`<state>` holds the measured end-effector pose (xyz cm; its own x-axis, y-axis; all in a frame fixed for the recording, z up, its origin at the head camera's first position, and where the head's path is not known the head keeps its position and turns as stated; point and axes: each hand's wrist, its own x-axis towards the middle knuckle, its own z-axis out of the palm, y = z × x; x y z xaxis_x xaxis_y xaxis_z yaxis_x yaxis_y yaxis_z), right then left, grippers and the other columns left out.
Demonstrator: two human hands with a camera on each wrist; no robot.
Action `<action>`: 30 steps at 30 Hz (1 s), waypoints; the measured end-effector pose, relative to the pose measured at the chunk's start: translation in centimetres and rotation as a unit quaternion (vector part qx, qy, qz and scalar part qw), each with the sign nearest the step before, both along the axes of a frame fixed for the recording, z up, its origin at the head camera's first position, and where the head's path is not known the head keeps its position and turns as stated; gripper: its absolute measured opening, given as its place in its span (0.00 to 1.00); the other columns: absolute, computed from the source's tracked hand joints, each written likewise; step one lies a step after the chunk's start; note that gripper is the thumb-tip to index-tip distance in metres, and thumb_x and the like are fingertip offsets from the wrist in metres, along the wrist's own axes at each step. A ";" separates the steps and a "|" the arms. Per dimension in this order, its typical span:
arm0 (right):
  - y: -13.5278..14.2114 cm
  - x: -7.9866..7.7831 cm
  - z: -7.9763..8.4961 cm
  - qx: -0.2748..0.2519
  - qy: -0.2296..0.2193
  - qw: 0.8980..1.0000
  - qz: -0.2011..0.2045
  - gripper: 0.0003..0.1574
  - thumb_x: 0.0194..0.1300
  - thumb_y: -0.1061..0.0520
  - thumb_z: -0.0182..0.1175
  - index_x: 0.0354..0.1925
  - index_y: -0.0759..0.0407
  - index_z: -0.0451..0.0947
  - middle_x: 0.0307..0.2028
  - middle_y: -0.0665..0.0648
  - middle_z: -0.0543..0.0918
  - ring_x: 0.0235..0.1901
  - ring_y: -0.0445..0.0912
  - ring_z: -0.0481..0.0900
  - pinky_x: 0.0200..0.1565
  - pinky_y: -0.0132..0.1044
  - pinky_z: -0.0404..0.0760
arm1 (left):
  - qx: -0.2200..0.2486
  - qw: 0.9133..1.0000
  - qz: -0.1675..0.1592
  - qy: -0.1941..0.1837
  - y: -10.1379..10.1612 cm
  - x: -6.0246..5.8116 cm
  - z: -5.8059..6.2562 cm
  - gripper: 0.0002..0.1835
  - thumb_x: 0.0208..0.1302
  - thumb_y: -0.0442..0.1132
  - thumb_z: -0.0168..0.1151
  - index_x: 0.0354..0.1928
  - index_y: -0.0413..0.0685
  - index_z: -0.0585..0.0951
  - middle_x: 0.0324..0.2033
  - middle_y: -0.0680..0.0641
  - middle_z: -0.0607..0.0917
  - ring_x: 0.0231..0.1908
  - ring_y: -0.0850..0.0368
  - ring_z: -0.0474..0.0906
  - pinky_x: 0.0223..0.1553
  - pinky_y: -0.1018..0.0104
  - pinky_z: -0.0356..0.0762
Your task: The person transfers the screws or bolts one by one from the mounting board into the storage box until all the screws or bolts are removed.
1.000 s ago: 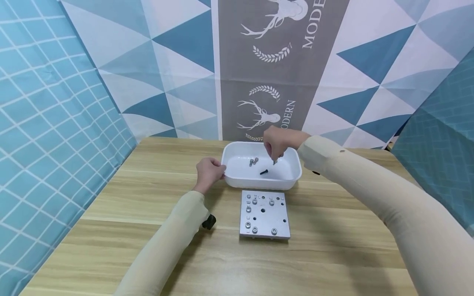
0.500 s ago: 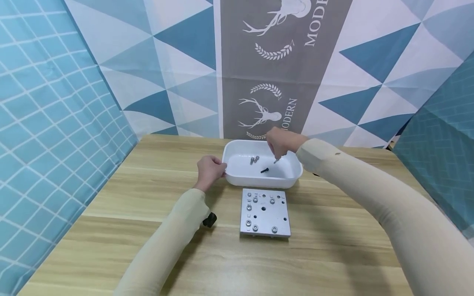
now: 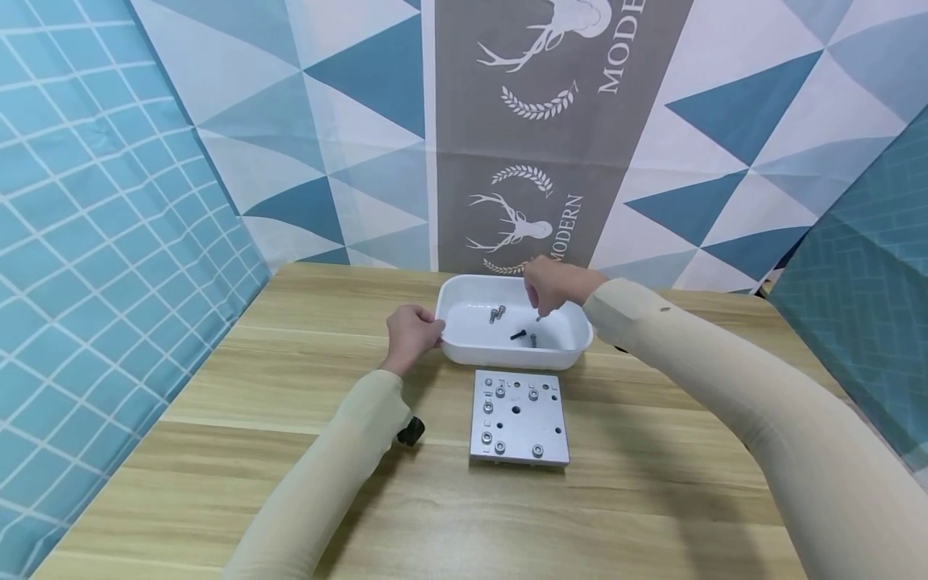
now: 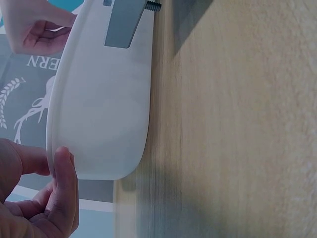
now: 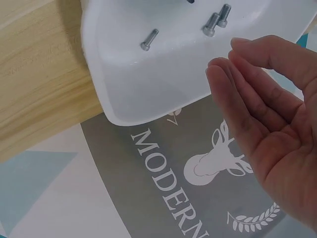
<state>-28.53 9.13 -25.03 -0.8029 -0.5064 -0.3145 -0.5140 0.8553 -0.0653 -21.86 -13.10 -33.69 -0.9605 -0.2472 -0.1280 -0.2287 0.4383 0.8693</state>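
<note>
A white tray stands on the table, its left rim pinched between the thumb and fingers of my left hand. My right hand hovers over the tray's right part. In the right wrist view its fingertips are slightly apart, with nothing visible between them. Below them a lone silver socket head screw lies in the tray. A pair of silver screws lies close together, and a black screw is near the middle.
In front of the tray lies a silver metal plate with several socket head screws and open holes. A screw thread sticks out under it. Patterned cloth hangs behind the wooden table.
The silver screw that my right fingers held has been let go and now lies in the tray near the black screw. My left hand keeps its hold on the rim.
</note>
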 end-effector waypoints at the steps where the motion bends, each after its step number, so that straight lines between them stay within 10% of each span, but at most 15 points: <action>1: 0.0 0.0 0.0 -0.001 -0.001 1.000 0.001 0.10 0.47 0.66 0.69 0.32 0.62 0.83 0.33 0.58 0.85 0.30 0.46 0.83 0.31 0.31 0.84 | 0.000 1.000 0.000 -0.001 0.0 0.0 0.0 0.06 0.61 0.34 0.61 0.35 0.35 0.81 0.34 0.40 0.82 0.25 0.58 0.84 0.26 0.74 0.83; 30: -1.6 6.0 -0.2 -0.069 0.016 0.990 0.119 0.05 0.49 0.66 0.67 0.25 0.57 0.84 0.25 0.52 0.84 0.24 0.42 0.79 0.27 0.28 0.80 | -0.004 1.000 -0.004 0.011 0.0 0.1 0.0 0.07 0.60 0.34 0.61 0.34 0.35 0.81 0.29 0.42 0.81 0.20 0.63 0.78 0.25 0.75 0.82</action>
<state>-22.52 7.57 -25.18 -0.6635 -0.7196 -0.2047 -0.7044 0.6931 -0.1534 -21.78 -13.10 -33.72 -0.9648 -0.2410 -0.1050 -0.2063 0.4464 0.8707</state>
